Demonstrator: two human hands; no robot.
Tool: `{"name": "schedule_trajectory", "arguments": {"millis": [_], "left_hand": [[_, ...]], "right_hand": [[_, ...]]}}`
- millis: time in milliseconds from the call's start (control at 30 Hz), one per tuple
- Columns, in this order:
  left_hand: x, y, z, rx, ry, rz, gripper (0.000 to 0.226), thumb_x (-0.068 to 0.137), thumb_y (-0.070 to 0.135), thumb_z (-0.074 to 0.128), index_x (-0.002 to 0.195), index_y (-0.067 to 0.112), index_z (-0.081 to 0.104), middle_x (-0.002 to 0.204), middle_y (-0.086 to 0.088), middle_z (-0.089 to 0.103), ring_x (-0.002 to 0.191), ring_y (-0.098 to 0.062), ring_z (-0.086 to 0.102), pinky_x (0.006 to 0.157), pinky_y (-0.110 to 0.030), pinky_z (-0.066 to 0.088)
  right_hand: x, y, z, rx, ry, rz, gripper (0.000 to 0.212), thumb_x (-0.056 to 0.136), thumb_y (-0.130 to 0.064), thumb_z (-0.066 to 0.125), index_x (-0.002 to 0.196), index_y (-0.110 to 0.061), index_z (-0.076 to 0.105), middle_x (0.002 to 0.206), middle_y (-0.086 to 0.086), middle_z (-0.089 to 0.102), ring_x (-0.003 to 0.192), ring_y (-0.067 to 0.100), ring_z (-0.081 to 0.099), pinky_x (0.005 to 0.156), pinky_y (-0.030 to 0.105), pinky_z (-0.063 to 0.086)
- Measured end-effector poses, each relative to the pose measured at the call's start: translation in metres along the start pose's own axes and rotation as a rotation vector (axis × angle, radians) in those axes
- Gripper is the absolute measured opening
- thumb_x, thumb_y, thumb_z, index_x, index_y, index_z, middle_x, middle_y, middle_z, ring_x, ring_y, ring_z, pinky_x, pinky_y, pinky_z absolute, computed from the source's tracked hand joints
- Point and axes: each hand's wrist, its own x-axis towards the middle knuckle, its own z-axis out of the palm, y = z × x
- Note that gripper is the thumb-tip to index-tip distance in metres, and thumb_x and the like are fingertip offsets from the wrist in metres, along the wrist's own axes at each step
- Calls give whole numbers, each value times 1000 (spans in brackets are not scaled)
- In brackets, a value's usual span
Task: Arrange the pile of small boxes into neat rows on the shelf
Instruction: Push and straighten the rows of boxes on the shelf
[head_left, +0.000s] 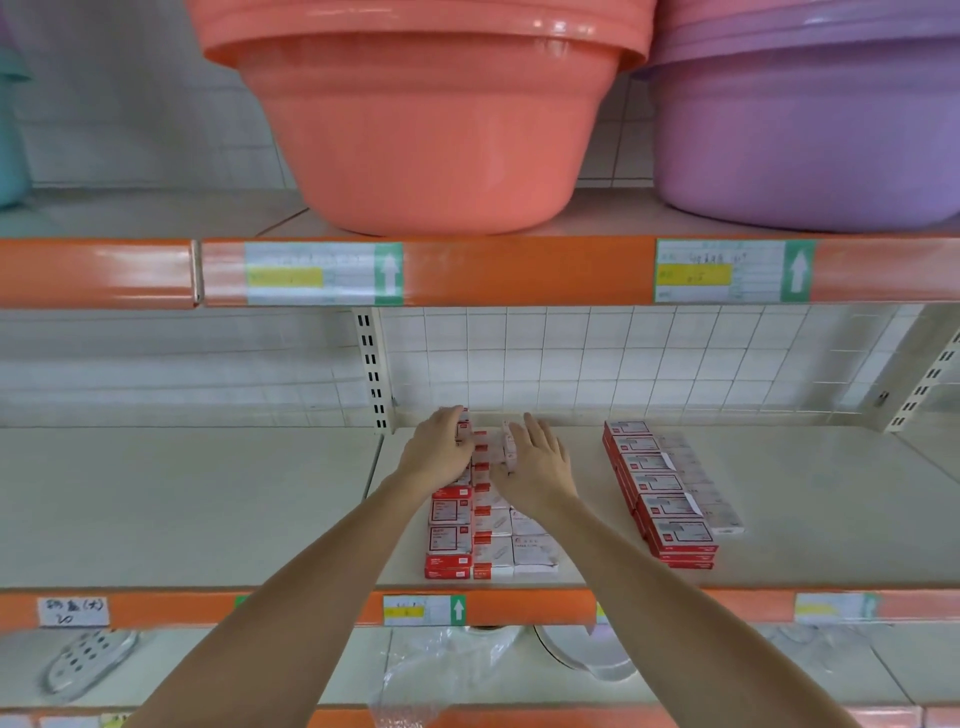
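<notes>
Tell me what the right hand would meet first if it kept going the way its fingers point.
The right hand points toward the shelf's back. Past its fingertips lies bare shelf, then probably the wire grid back panel; depth is unclear.

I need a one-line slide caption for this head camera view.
Both hands, left and right, straighten rows of small boxes on the middle shelf.

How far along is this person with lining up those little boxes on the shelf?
Mostly done, it seems. The right-hand stack already sits in a straight row, and the front of the middle rows looks tidy. In hand: the left hand and right hand press on the back boxes, which look less even. Squaring those appears to be what is left.
</notes>
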Motion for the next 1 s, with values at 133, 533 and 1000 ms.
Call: {"name": "schedule_trajectory", "arguments": {"millis": [133,533,1000], "left_hand": [[5,-3,9,186,-50,-21,65,98,42,48,155,25,22,162,-1,21,149,-28,17,116,-52,29],[29,-9,11,284,-41,-32,70,97,47,48,155,24,16,165,-6,9,150,-31,10,116,-50,25],[35,-17,28,117,-61,-54,65,100,36,47,156,26,15,165,-3,-5,152,-27,-5,121,-48,14]], "right_hand": [[1,3,11,1,-75,39,74,99,-43,42,157,-18,5,164,3,-10,151,20,-11,122,40,4],[24,7,13,-25,32,78,67,96,-40,46,152,-13,23,162,9,15,150,27,11,121,42,18],[39,9,29,28,-116,170,65,103,-36,32,157,-11,4,164,7,-14,152,26,3,117,40,30]]}}
